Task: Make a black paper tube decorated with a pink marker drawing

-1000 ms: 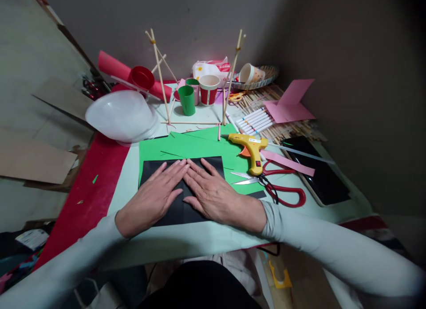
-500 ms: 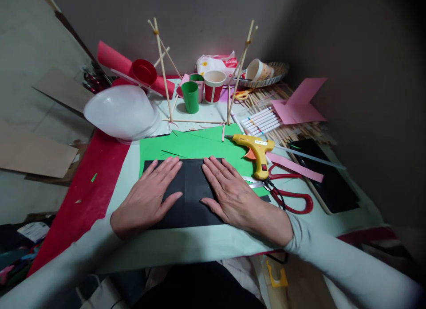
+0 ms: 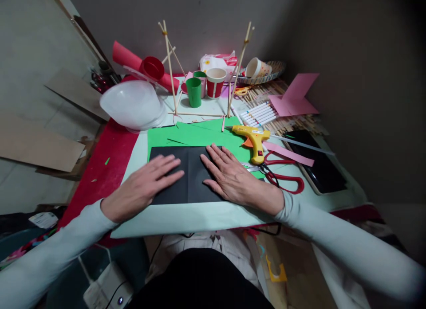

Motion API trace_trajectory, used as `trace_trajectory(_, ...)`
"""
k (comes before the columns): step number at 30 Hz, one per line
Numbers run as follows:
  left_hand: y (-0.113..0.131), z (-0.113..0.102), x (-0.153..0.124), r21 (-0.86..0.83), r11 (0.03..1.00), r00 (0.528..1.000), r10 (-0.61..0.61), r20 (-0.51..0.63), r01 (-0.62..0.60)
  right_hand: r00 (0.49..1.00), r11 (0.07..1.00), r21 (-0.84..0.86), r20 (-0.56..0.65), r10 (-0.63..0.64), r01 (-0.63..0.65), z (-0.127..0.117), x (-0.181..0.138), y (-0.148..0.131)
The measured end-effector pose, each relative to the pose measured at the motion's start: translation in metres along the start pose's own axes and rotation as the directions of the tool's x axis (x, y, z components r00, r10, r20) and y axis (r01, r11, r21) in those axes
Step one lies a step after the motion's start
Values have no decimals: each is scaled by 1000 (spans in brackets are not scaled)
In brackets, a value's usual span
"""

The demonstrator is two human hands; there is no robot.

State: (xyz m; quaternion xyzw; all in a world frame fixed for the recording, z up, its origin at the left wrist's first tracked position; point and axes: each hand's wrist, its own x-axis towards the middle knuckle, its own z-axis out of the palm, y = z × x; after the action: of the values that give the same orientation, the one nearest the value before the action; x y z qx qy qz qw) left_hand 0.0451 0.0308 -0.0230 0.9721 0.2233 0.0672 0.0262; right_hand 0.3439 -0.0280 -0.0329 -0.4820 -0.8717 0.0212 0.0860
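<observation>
A sheet of black paper point(image 3: 191, 178) with a crease down its middle lies at the table's front edge, over part of a green sheet point(image 3: 199, 135). My left hand point(image 3: 146, 182) is over its left side, palm down, fingers out and slightly blurred; whether it touches cannot be told. Flat on the sheet's right side rests my right hand point(image 3: 229, 174), fingers stretched forward. Just beyond it a yellow glue gun point(image 3: 254, 140) lies on its side, nozzle to the left. Red-handled scissors point(image 3: 289, 183) lie right of that hand, their blades partly hidden.
Bamboo sticks tied as a frame point(image 3: 170, 74) stand behind the green sheet. Around it are a green cup point(image 3: 193, 92), a red-and-white paper cup point(image 3: 215, 85), white plastic bowls point(image 3: 129, 105), markers point(image 3: 259, 115), folded pink paper point(image 3: 296, 98) and a black phone-like slab point(image 3: 316, 162).
My left hand has shifted left and back from the black paper's far edge, its fingers now angled rightward. My right hand stays on the paper. The whole view has tilted slightly.
</observation>
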Motion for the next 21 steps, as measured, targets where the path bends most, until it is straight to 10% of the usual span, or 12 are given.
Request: trace_trajectory(21, 37, -14, 11, -105, 994, 999, -11, 41, 15, 945, 924, -206, 134, -298, 321, -41, -8, -34)
